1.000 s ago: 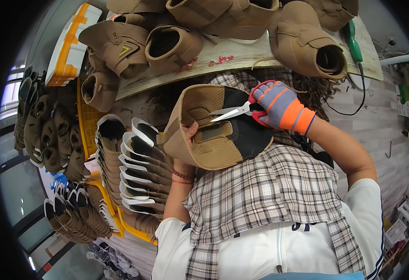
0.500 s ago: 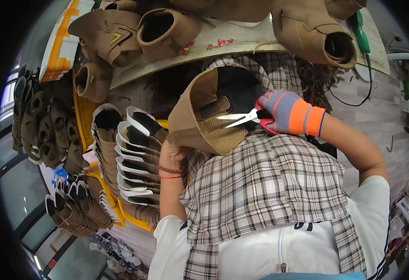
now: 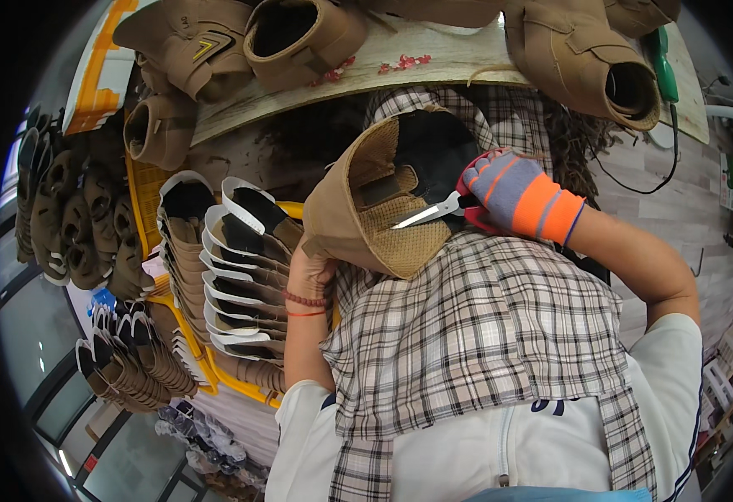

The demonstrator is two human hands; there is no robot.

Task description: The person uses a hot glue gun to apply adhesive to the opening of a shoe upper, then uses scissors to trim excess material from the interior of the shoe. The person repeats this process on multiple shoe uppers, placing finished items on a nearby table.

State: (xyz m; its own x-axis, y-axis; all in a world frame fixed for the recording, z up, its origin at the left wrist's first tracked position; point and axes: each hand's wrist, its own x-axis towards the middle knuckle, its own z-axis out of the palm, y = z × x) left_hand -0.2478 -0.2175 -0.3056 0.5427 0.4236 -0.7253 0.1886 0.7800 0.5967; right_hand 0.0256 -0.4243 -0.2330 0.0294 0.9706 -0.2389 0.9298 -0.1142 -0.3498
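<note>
A brown shoe upper [image 3: 333, 209] with a mesh lining and black inner part is held over my lap, its opening turned toward me. My left hand [image 3: 312, 266], bare with bead and red bracelets, grips its left lower side; most of the fingers are hidden behind the upper. In my right hand [image 3: 513, 197], wearing a grey and orange glove, is a pair of red-handled scissors [image 3: 429, 213]. Their blades lie together, pointing left into the opening along the lining.
A board table [image 3: 458, 60] with several brown shoe uppers [image 3: 299, 50] and red scraps spans the far side. A green-handled corded tool [image 3: 663, 71] lies at its right. On the left, stacked uppers with white edges [image 3: 245, 289] stand by a yellow rack [image 3: 207, 368].
The scissor blades have closed from a spread position and turned slightly. My left hand still holds the upper in nearly the same place. The view has shifted slightly.
</note>
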